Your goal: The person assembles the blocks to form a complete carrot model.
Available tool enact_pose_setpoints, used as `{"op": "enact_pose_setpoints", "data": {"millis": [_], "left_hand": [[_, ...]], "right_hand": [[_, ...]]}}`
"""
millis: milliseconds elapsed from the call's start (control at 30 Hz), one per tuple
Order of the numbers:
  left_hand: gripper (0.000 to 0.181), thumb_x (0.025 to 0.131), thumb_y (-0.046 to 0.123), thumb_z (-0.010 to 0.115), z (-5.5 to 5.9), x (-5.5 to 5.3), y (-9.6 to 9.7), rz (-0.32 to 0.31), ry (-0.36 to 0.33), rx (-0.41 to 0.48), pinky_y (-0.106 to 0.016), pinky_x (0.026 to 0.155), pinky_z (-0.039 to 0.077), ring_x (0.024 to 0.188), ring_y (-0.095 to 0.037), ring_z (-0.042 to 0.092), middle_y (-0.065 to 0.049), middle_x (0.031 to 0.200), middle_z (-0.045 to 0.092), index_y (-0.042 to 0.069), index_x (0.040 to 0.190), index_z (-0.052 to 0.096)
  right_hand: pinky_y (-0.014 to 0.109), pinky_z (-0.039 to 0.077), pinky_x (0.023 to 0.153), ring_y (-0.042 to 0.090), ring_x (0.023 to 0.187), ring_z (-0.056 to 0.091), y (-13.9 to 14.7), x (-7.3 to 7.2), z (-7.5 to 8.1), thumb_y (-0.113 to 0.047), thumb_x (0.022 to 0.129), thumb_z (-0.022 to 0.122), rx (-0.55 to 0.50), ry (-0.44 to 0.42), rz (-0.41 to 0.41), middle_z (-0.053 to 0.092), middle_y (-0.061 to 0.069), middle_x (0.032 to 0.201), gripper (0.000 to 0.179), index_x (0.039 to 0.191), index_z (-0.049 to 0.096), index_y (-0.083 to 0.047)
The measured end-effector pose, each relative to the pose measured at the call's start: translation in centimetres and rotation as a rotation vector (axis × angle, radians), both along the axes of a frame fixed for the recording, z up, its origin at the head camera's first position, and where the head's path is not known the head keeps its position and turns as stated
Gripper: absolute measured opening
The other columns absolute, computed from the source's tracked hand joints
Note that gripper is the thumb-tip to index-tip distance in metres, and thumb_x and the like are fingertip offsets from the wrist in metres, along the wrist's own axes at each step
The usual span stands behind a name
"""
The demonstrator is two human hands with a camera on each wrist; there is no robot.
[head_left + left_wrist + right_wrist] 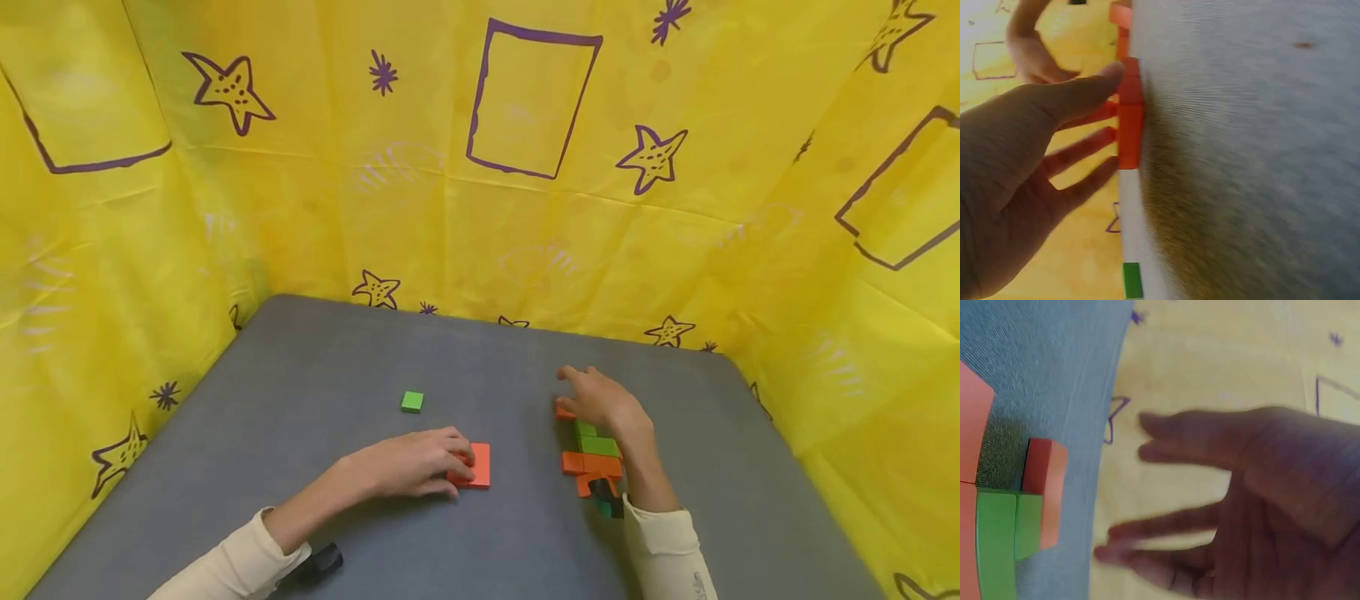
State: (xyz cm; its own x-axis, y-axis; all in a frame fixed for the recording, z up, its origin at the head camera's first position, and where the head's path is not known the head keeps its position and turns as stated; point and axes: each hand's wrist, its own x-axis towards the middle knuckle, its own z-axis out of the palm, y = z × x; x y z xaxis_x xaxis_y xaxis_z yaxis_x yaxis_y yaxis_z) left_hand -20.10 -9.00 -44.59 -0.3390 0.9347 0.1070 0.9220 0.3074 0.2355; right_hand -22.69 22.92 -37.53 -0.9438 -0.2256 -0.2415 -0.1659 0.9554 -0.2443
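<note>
My left hand (416,462) lies over a flat patch of orange blocks (482,467), its fingertips touching their top. In the left wrist view, the thumb and spread fingers of this hand reach the upper face of the orange blocks (1130,134). My right hand (600,400) hovers above the far end of a group of orange and green blocks, partly hiding it. An orange block (592,464) and a green block (598,447) show in that group. In the right wrist view, the fingers stand apart with nothing between them, beside a green block (996,544) and an orange block (1054,494).
A lone green block (412,402) lies on the grey table (337,358), beyond my left hand. Yellow cloth (405,208) with purple drawings hangs around the table's back and sides. Dark wrist devices sit at both cuffs.
</note>
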Motion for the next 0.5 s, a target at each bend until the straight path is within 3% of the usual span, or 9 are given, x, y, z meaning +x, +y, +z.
{"op": "enact_pose_setpoints", "data": {"millis": [100,233,500], "left_hand": [[0.019,0.097,0.029,0.076,0.0,-0.1,0.2,-0.011,-0.003,0.032,-0.023,0.102,0.053,0.117,-0.012,0.06,0.007,0.111,0.07,0.02,0.113,0.08],[0.011,0.094,0.026,0.079,0.2,-0.2,0.4,-0.01,-0.011,0.044,-0.021,0.096,0.053,0.11,-0.009,0.059,0.009,0.099,0.066,0.021,0.103,0.081],[0.014,0.093,0.021,0.081,1.3,-0.8,1.3,0.064,-0.162,-0.043,-0.015,0.085,0.049,0.095,-0.001,0.051,0.013,0.1,0.068,0.021,0.106,0.084]], "right_hand": [[0.06,0.052,0.101,0.045,0.134,0.056,0.5,-0.1,-0.2,-0.026,0.106,0.061,0.015,-0.076,-0.059,0.055,0.025,0.151,0.048,0.151,0.053,-0.012],[0.065,0.046,0.107,0.045,0.137,0.055,0.8,-0.3,-1.1,-0.025,0.103,0.064,0.039,-0.116,-0.023,0.06,0.02,0.148,0.043,0.145,0.059,-0.015],[0.062,0.05,0.102,0.036,0.124,0.061,0.6,-1.3,-2.5,-0.021,0.101,0.066,0.067,-0.121,0.004,0.066,0.014,0.138,0.032,0.133,0.066,-0.016]]}}
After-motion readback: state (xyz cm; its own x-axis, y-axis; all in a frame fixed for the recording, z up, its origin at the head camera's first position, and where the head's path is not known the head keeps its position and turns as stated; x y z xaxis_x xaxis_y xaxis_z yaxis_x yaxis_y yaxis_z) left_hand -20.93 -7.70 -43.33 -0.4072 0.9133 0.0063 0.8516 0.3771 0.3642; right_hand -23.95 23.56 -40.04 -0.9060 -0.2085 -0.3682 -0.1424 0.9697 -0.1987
